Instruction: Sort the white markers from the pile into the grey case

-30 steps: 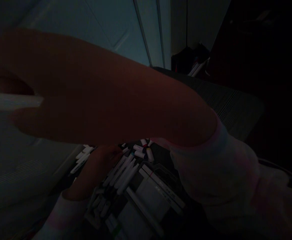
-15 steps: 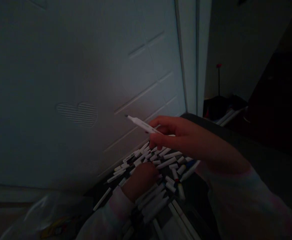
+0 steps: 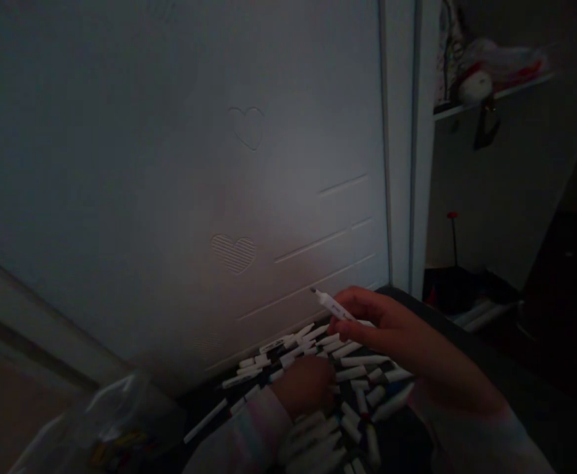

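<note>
A white marker point(image 3: 336, 307) is in my right hand point(image 3: 382, 322), pinched between thumb and fingers. Its dark tip is uncovered and points up to the left, towards the white panel. My left hand point(image 3: 308, 385) is low among a spread of white markers point(image 3: 362, 361); its fingers point away from me and are lost in the dim light, so what they touch is hidden. Loose caps and markers point(image 3: 313, 438) lie around and below that hand, some with coloured ends, on a dark surface.
A white panel point(image 3: 170, 164) with embossed hearts and grooves rises just behind the markers. Clear plastic packaging point(image 3: 115, 415) sits at lower left. To the right, a shelf point(image 3: 496, 94) carries assorted things, and a thin rod with a red top point(image 3: 453, 216) stands below it.
The view has tilted up and turned left, bringing the shelf into sight. My right hand still holds the marker, now angled more steeply. My left hand stays low among the markers.
</note>
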`<act>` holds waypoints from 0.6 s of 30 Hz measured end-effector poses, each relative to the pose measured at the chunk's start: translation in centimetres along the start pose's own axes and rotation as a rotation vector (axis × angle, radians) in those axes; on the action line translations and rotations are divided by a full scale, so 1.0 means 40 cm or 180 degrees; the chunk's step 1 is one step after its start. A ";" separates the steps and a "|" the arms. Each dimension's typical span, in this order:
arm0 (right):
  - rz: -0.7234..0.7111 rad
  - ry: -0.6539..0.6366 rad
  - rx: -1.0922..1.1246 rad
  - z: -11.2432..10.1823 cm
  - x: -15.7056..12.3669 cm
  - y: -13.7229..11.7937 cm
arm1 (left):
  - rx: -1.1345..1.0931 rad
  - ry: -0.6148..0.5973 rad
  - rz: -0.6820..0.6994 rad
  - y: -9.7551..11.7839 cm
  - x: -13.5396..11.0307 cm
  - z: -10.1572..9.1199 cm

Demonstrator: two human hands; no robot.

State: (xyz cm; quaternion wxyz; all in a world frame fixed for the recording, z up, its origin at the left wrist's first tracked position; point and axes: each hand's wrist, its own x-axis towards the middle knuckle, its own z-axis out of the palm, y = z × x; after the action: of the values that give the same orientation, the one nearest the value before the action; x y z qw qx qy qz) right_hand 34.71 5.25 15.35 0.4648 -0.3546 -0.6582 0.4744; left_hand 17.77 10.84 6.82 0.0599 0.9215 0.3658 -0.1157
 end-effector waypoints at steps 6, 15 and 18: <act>-0.0051 0.0180 0.0354 0.002 -0.008 -0.006 | -0.1443 0.2010 -0.0044 0.040 -0.138 -0.146; -0.0099 0.0465 0.0522 0.041 -0.041 -0.034 | -0.1812 0.3122 0.0917 0.144 -0.246 -0.218; -0.0139 0.0472 0.0409 0.037 -0.045 -0.035 | -0.1593 0.3013 0.0352 0.126 -0.260 -0.215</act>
State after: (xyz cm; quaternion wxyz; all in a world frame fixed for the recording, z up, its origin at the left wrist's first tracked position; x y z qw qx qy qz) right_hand 33.85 2.78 16.01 0.5442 -0.3438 -0.5977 0.4779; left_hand 15.37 1.99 17.92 0.1123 0.8485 0.3201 0.4063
